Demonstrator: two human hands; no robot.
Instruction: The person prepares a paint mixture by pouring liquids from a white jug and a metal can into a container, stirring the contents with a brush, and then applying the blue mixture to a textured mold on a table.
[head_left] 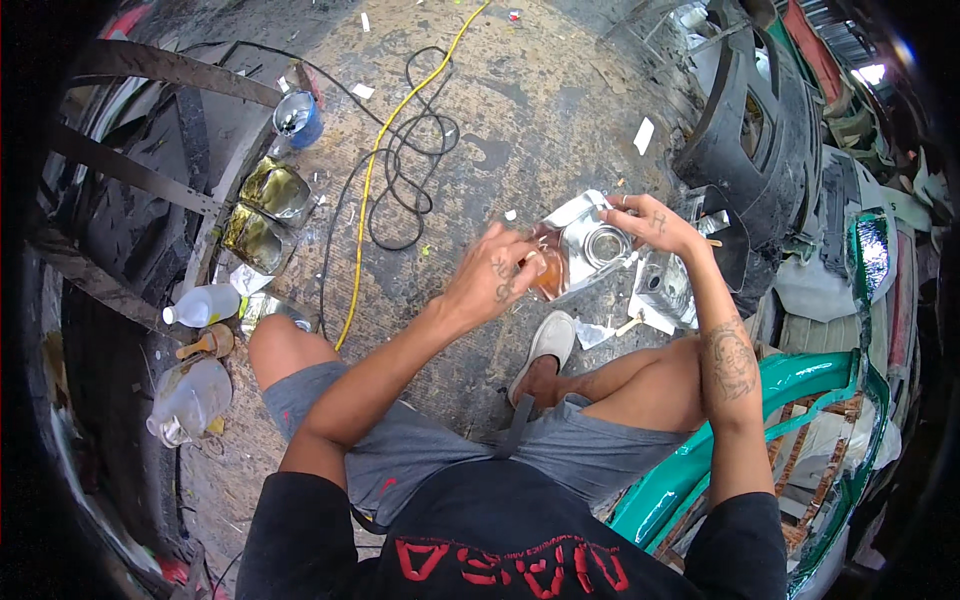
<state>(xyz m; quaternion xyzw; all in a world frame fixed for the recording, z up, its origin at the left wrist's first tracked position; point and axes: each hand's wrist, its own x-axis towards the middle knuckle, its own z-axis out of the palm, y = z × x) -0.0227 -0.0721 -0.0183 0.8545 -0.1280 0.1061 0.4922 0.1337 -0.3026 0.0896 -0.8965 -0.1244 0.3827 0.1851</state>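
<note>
A shiny rectangular metal can [575, 243] with a round ringed opening is tilted just ahead of my knees. Its side mirrors an orange-brown tone. My right hand [648, 222] grips its far right corner, fingers over the top edge and a ring on one finger. At the can's left side, my left hand [502, 268] has its fingers curled in and slightly blurred. Whatever those fingers pinch, if anything, is hidden. Beside the right forearm stands another metal can [665, 285], with a wooden stick [628, 326] and crumpled white paper nearby.
Left: plastic jugs [190, 398], a wide brush [208, 342], metal cans [255, 238] and a blue bucket [298, 120]. A yellow cord [362, 225] and black cable [400, 165] cross the stained floor. Right: a dark bumper [745, 125] and a glossy green panel [655, 500].
</note>
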